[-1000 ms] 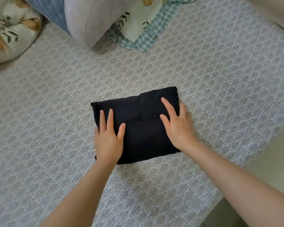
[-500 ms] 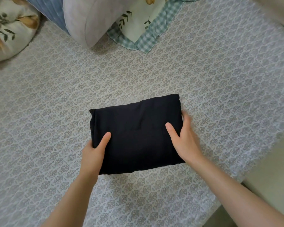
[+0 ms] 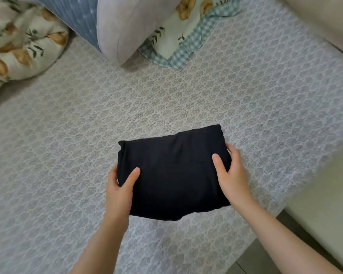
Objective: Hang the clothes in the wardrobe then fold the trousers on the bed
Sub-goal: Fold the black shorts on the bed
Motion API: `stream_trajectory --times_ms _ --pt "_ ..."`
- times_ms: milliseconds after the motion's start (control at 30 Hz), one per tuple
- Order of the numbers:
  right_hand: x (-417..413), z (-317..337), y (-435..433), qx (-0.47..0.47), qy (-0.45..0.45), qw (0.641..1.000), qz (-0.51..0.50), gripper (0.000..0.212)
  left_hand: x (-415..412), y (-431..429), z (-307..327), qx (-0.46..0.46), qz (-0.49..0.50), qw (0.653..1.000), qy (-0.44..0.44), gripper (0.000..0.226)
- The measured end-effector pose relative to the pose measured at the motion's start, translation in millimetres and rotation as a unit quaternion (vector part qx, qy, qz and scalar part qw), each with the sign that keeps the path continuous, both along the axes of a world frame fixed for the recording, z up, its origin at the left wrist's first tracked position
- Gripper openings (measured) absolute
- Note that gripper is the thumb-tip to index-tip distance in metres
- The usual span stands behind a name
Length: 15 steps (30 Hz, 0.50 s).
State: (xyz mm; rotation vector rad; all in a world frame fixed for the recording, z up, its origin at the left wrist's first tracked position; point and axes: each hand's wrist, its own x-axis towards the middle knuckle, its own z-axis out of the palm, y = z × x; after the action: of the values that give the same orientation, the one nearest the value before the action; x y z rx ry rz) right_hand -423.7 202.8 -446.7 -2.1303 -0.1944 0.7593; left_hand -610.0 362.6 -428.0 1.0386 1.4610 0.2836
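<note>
Now the folded black trousers [image 3: 172,175] are lying on the patterned bed [image 3: 67,155], directly ahead of the person at 12 o'clock from the wrists. The bundle's long axis is running crosswise, roughly from 9 o'clock to 3 o'clock, with the right end tipping a little toward 2 o'clock. One short end is meeting each hand, so neither hand is nearer; both are already touching it.

The left hand [image 3: 120,186] is gripping the 9 o'clock end, thumb lying on top of the cloth and fingers curling round the edge out of sight. The right hand [image 3: 230,175] is doing the same at the 3 o'clock end, slightly farther up the bundle, thumb on top and fingers wrapping the side. Whether the bundle is lifting clear of the bed I cannot tell.

A second ago both hands were lying flat on top, pressing the fold down. Since then they have been sliding outward to the ends and closing round them. My guess is the folding is finishing and a two-handed lift is coming, with the bundle sagging in the middle if the hold is loose.
</note>
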Motion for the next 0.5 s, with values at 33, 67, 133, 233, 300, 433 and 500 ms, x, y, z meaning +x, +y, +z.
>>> stream_trajectory --times_ms 33,67,133,233,300,433,500 --pt "-4.6 7.1 -4.1 -0.001 0.002 1.000 0.002 0.053 -3.6 -5.2 6.7 0.007 0.001 1.000 -0.004 0.053" --pt "-11.0 16.9 -9.4 -0.005 0.003 1.000 0.003 0.053 -9.0 -10.7 16.6 0.012 0.002 1.000 -0.008 0.054" --pt "-26.7 41.0 -25.6 -0.014 0.011 1.000 -0.005 0.052 -22.1 -22.6 40.2 0.016 -0.003 1.000 -0.016 0.056" --pt "-58.4 83.3 -51.6 -0.019 0.002 1.000 -0.016 0.049 -48.4 -42.1 79.7 0.035 -0.024 0.998 -0.035 0.055" --pt "-81.1 113.2 -68.5 -0.020 -0.002 0.999 -0.031 0.050 -68.9 -54.8 105.4 0.044 -0.046 0.997 -0.046 0.052" --pt "-137.8 169.8 -105.2 -0.005 -0.037 0.996 -0.075 0.047 -117.0 -78.4 156.4 0.035 -0.089 0.992 -0.084 0.042" --pt "-172.0 195.8 -124.4 0.006 -0.049 0.993 -0.105 0.045 -143.0 -89.8 182.7 0.029 -0.101 0.989 -0.103 0.038"
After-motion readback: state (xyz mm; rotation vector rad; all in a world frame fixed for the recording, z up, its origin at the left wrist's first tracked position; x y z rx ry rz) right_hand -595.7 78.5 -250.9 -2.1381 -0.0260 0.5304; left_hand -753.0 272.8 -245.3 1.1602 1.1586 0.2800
